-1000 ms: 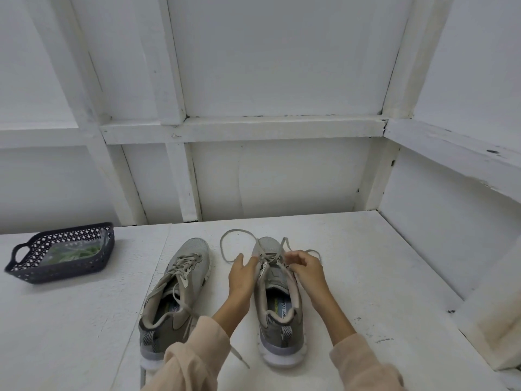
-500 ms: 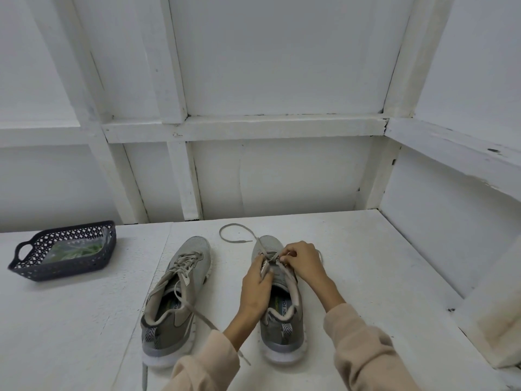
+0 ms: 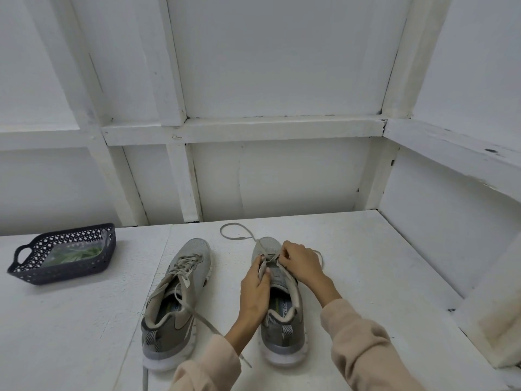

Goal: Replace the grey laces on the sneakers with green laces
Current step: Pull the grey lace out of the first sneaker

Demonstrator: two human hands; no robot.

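As we look down over our own arms, the white panelled wall (image 3: pixel 282 66) with its crossing battens takes up most of the view, and below it lies the white tabletop (image 3: pixel 380 277). On the tabletop we see two grey sneakers standing side by side, a little apart, toes pointing away from us. The left-hand sneaker (image 3: pixel 187 330) is untouched. The right-hand sneaker (image 3: pixel 282 331) has both our grips on it. Well off to the left sits a dark perforated basket (image 3: pixel 64 273) with a handle at its end. Our left grip (image 3: pixel 253 289), coming out of a pale sleeve (image 3: pixel 208 365), is curled round the tongue and near edge of the right-hand sneaker's opening, grasping it. Our right grip (image 3: pixel 301 263) is bent over the eyelets and pinches the grey lace (image 3: pixel 234 238) there. Part of that lace runs forward past the toe and lies in a loose loop on the tabletop. The other lace (image 3: pixel 197 314) is threaded through the left-hand sneaker and trails toward us. Inside the basket, the green laces (image 3: pixel 74 253) lie in a clear bag.
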